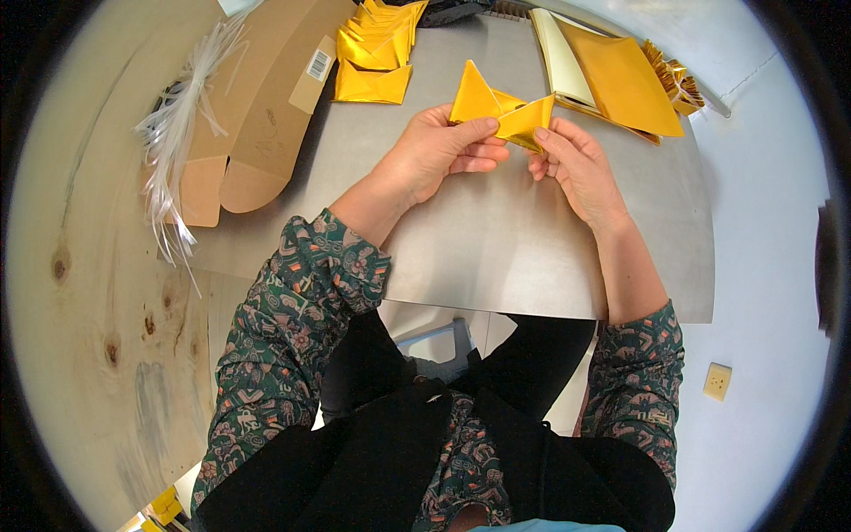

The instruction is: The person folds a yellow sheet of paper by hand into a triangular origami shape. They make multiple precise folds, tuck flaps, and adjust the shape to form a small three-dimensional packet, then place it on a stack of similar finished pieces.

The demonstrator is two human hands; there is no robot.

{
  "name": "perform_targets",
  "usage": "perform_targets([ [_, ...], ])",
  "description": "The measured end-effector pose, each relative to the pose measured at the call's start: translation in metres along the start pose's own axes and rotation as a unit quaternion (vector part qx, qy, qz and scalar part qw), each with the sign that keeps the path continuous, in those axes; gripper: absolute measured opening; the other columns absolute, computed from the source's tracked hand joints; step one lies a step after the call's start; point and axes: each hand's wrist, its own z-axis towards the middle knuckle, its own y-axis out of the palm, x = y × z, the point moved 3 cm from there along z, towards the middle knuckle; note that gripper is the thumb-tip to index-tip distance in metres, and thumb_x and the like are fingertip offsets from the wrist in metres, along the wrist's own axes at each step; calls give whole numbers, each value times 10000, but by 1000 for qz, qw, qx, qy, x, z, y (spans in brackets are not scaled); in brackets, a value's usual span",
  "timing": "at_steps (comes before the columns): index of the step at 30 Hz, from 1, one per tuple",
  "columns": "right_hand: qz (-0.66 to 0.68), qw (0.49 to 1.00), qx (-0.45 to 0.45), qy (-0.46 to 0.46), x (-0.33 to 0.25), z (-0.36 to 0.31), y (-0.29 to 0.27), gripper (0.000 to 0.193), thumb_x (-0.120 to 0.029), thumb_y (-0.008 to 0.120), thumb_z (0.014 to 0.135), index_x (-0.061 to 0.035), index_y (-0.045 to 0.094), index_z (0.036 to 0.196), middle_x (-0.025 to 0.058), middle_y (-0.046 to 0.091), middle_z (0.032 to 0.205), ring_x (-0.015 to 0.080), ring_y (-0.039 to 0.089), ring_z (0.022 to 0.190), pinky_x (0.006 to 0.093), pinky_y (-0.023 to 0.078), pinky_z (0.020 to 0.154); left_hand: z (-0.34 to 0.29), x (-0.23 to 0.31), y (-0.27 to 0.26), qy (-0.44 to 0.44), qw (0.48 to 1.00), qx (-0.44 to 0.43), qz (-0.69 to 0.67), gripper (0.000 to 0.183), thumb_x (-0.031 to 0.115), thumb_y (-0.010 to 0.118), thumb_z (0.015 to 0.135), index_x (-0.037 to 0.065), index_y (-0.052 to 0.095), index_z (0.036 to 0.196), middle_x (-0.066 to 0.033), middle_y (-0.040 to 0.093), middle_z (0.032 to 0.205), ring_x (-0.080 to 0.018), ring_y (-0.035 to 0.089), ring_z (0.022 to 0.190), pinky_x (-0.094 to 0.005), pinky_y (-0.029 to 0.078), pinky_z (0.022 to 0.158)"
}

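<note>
A piece of folded gold paper (523, 122) with raised pointed ends is held above the grey metal table (496, 239). My left hand (443, 146) is closed on its left side, thumb in front and fingers curled behind and below. At its right end my right hand (572, 160) pinches the paper between thumb and fingers. Beyond my left hand lies a row of overlapping folded gold pieces (372, 84). To the far right of my hands rests a stack of flat gold paper sheets (612, 71), with pale sheets at its left side.
An open brown cardboard box (266, 115) stands at the left, with a bundle of white plastic strips (168, 151) hanging over its side. Pleated gold bundles (678, 84) sit by the wall at back right. Black plastic (452, 11) lies at the far edge. A wall socket (718, 381) is at right.
</note>
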Motion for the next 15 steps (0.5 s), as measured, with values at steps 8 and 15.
perform_targets([
  [8,-59,998,6,21,3,-1,1,243,-221,648,972,-31,650,1123,35,678,920,87,607,735,234,515,685,-2,-3,5,-1,1000,5,26,262,177,661,959,-3,622,1147,-117,716,960,-154,729,799,-241,615,681],
  [15,-67,998,0,12,4,0,-3,234,-216,652,970,-34,651,1117,32,679,915,79,600,740,233,512,682,-2,-2,5,-6,1000,0,30,266,179,648,969,-15,613,1148,-128,717,959,-160,730,810,-240,614,690],
])
